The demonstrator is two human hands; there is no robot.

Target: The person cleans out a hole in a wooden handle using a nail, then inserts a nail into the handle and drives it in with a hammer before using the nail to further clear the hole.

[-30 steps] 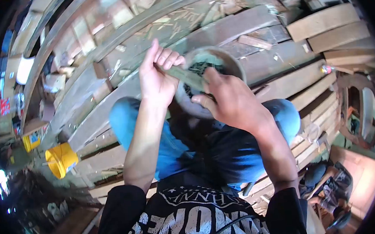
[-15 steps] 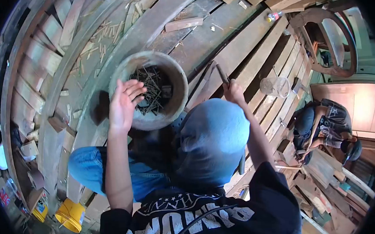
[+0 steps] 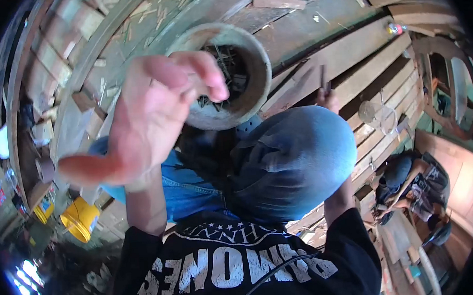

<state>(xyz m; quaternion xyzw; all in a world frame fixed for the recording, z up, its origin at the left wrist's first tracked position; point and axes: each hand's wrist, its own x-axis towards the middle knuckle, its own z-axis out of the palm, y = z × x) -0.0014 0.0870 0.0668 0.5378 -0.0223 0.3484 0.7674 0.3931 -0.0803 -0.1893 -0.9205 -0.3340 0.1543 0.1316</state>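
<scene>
My left hand (image 3: 146, 118) is raised close to the camera, thumb stretched out and fingers loosely bent and apart, with nothing in it. Behind it stands a round, worn bucket (image 3: 261, 72) containing many thin, dark nails (image 3: 225, 58); the hand hides part of its left side. My right hand (image 3: 329, 101) is closed around a dark, rod-shaped tool (image 3: 324, 78) that points away from me. Its exact kind does not show. My denim-covered knee (image 3: 303, 154) partly hides the right forearm.
Wooden planks (image 3: 351, 57) form the floor ahead and to the right. A clear plastic container (image 3: 378, 117) stands on them. Another person (image 3: 409, 185) crouches at the right. Yellow buckets (image 3: 81, 218) are at the left, with wood scraps beyond.
My left hand has moved up from the bucket's rim toward the camera. The view has shifted, so the bucket appears higher and farther right. My right hand still grips the dark tool.
</scene>
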